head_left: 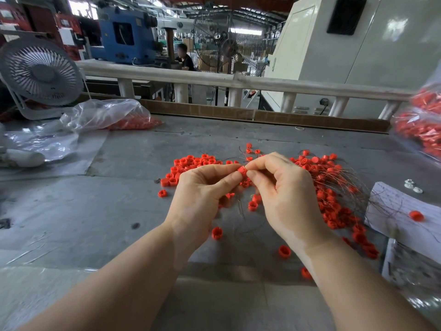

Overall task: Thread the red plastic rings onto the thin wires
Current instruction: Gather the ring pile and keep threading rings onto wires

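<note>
I have one red ring (241,170) pinched between left hand (202,189) and right hand (284,189) above the table (119,211). Right of it a wired heap (334,187) looks done — left, the loose pile (191,166) and bag (114,115) remain, so plenty is left.

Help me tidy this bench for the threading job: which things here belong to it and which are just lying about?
In use:
- red plastic ring pinched by left hand and right hand
- loose red rings pile
- thin wires bundle

Lying about:
- white desk fan
- small white plastic nuts
- lined paper sheet
</note>
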Action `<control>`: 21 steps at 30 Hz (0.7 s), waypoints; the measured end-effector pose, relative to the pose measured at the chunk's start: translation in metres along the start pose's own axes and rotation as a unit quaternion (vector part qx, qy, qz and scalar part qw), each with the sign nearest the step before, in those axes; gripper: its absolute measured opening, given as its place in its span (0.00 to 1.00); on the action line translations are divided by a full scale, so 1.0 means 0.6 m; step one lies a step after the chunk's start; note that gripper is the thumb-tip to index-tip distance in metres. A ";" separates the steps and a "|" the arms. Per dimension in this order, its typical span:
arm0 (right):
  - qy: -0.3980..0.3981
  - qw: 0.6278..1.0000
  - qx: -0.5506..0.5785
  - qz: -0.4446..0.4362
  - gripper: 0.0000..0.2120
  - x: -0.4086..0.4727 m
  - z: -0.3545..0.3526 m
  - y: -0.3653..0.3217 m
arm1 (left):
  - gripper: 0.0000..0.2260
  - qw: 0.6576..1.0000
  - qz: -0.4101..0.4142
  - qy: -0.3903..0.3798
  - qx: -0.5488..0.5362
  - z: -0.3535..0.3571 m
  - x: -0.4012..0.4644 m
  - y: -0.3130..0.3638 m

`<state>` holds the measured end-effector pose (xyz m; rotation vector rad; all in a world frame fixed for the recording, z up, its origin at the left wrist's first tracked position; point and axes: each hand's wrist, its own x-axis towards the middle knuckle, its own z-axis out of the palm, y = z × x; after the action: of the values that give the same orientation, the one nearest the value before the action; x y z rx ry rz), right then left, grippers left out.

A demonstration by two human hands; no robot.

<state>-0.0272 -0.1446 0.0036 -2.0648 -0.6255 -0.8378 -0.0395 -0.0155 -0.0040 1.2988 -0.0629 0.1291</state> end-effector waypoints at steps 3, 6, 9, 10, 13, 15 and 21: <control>-0.009 1.000 -0.004 -0.004 0.03 -0.002 0.002 0.000 | 0.09 1.000 0.004 0.002 -0.006 0.000 0.001 -0.001; -0.015 1.000 0.000 0.003 0.05 -0.003 0.004 0.000 | 0.12 1.000 0.002 0.003 -0.019 0.001 0.000 -0.001; 0.001 1.000 -0.024 -0.012 0.06 -0.004 0.004 0.002 | 0.13 1.000 0.002 -0.001 -0.018 0.004 0.000 -0.002; 0.005 0.999 -0.036 -0.018 0.06 -0.004 0.004 0.003 | 0.10 1.000 0.000 -0.002 -0.010 0.004 0.000 -0.002; 0.015 0.997 -0.057 -0.043 0.05 -0.005 0.000 0.005 | 0.04 1.000 -0.008 -0.002 0.007 0.002 0.003 -0.003; 0.019 0.997 -0.054 -0.054 0.04 -0.005 -0.001 0.006 | 0.07 1.000 -0.015 -0.010 -0.003 -0.001 0.004 -0.002; 0.023 0.997 0.073 0.026 0.07 -0.002 -0.001 0.006 | 0.07 0.997 0.052 -0.049 0.004 -0.003 0.005 0.001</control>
<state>-0.0257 -0.1474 0.0014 -1.9166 -0.5872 -0.7853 -0.0365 -0.0132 -0.0035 1.3096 -0.2138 0.1555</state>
